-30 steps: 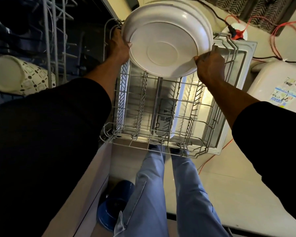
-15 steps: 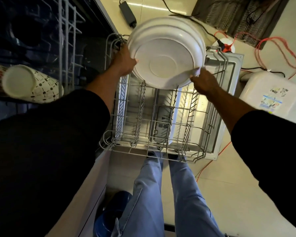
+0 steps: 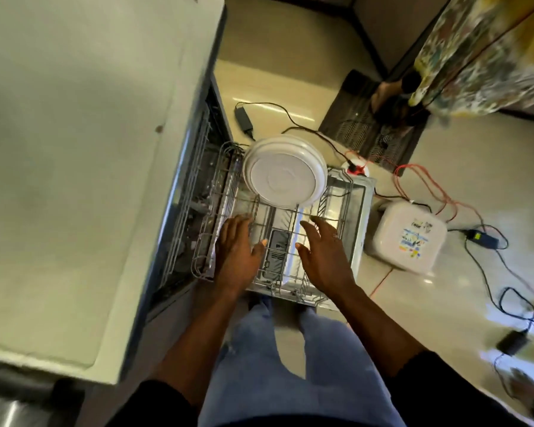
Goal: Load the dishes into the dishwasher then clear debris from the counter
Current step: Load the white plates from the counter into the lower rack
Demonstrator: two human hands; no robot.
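Note:
A stack of white plates (image 3: 284,172) stands on edge at the far end of the pulled-out lower dishwasher rack (image 3: 349,208), leaning in the wire tines. Neither hand touches it. My left hand (image 3: 236,252) hovers over the rack's near left part with fingers straight and spread. My right hand (image 3: 322,251) hovers over the near right part, fingers relaxed and spread, holding nothing. The open dishwasher door (image 3: 364,211) lies under the rack.
The pale counter (image 3: 74,149) fills the left, with a small dark speck (image 3: 158,128) on it. On the floor lie a white container with a label (image 3: 407,237), black and orange cables (image 3: 426,186), power adapters (image 3: 243,118) and a dark mat (image 3: 370,124).
Both hands let go of the plate stack, which now rests in the rack's far end, and drew back toward me. The view rose, so the counter top shows now.

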